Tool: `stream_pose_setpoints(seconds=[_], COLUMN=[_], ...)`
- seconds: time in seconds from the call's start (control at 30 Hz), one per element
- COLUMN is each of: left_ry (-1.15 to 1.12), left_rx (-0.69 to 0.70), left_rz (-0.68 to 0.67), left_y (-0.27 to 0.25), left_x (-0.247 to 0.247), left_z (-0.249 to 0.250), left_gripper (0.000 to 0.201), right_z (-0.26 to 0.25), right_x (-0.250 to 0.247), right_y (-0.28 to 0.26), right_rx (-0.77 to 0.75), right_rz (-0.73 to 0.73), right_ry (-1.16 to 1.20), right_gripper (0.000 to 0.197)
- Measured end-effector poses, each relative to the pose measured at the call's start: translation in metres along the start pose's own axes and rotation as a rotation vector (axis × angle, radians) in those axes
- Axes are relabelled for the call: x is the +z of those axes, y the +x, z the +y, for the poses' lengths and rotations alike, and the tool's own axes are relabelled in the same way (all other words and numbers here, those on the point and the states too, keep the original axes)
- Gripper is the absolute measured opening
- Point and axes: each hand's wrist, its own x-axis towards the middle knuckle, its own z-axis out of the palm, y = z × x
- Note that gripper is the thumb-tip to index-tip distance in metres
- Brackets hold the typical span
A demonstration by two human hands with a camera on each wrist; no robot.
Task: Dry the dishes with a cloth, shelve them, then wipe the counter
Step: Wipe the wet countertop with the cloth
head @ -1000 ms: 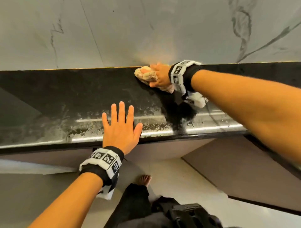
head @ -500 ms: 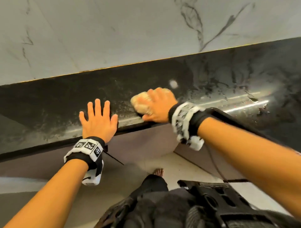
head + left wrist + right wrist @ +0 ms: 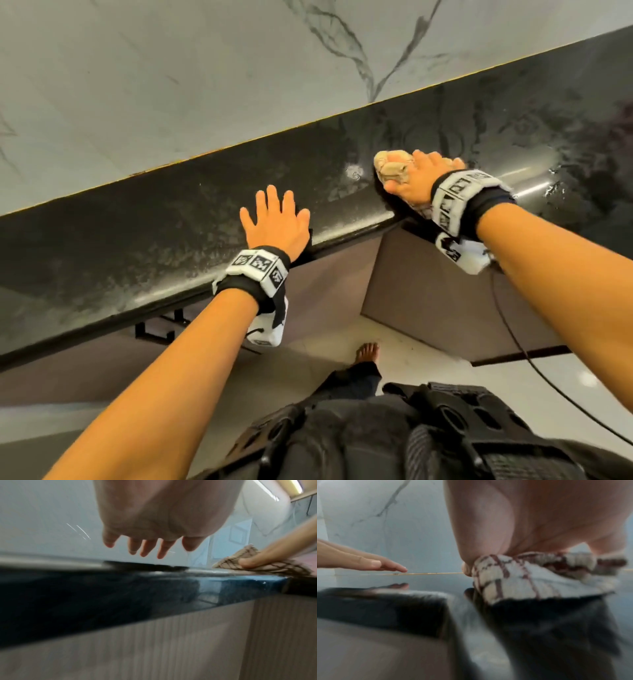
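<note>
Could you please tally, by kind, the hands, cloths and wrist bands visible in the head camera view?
Hands: 2, the left hand and the right hand
Cloths: 1, the checked cloth
Wrist bands: 2, the left band and the right band
Total: 5

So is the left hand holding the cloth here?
No, the left hand lies flat with fingers spread on the counter, while the right hand holds the cloth.

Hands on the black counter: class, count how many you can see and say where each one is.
2. The left hand lies flat with fingers spread near the counter's front edge. The right hand is further right, pressing a checked cloth onto the counter.
</note>
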Motion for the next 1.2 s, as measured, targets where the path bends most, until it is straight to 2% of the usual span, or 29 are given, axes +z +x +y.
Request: stream_pose_setpoints(seconds=[0.1,0.13,0.2,0.27,0.33,0.5,0.57,0.7,0.77,0.83,0.9,0.97,1.07,1.13,1.2], left_ry=[0.000,-0.019,-0.048,-0.066,-0.072,-0.067,-0.066,-0.057,-0.058,-0.070,-0.075,-0.066,-0.035,-0.004,0.032], left_rx=[-0.148,-0.187,-0.231,-0.247,-0.267,-0.293,-0.304,-0.308,-0.316,-0.331,-0.345,-0.354,-0.361,-0.367,-0.354], left_rz=[-0.071,-0.093,-0.126,-0.169,-0.193,-0.179,-0.178,-0.178,-0.178,-0.184,-0.180,-0.183,-0.187,-0.188,-0.209], left_y=[0.022,0.031,0.048,0.060,0.067,0.072,0.074,0.075,0.075,0.075,0.077,0.079,0.081,0.082,0.079], left_x=[-0.009,-0.013,-0.018,-0.022,-0.020,-0.012,-0.011,-0.013,-0.014,-0.014,-0.014,-0.015,-0.018,-0.019,-0.019], left_z=[0.022,0.027,0.029,0.026,0.025,0.023,0.021,0.022,0.023,0.026,0.028,0.032,0.036,0.041,0.050], left_gripper=[0.055,0.056,0.057,0.056,0.055,0.054,0.054,0.054,0.054,0.055,0.055,0.055,0.054,0.053,0.053], right_z=[-0.046,-0.063,-0.088,-0.091,-0.086,-0.061,-0.046,0.016,0.044,0.052,0.040,0.017,-0.016,-0.016,0.011], right_x=[-0.008,-0.003,0.009,0.009,-0.008,-0.023,-0.021,-0.040,-0.047,-0.046,-0.042,-0.036,-0.020,-0.009,-0.003], right_y=[0.014,0.024,0.055,0.088,0.116,0.183,0.192,0.199,0.205,0.199,0.177,0.145,0.090,0.061,0.046], right_rx=[-0.155,-0.217,-0.325,-0.417,-0.517,-0.716,-0.687,-0.614,-0.466,-0.253,-0.190,-0.317,-0.687,-0.878,-1.035], right_rz=[0.073,0.077,-0.019,-0.096,-0.095,-0.166,-0.159,-0.083,-0.069,-0.072,-0.072,-0.057,-0.049,-0.081,-0.061], right_ry=[-0.015,-0.066,-0.187,-0.245,-0.317,-0.458,-0.425,-0.312,-0.225,-0.192,-0.205,-0.265,-0.355,-0.496,-0.556], right_gripper=[0.061,0.066,0.081,0.084,0.082,0.076,0.074,0.072,0.077,0.082,0.090,0.093,0.088,0.089,0.083])
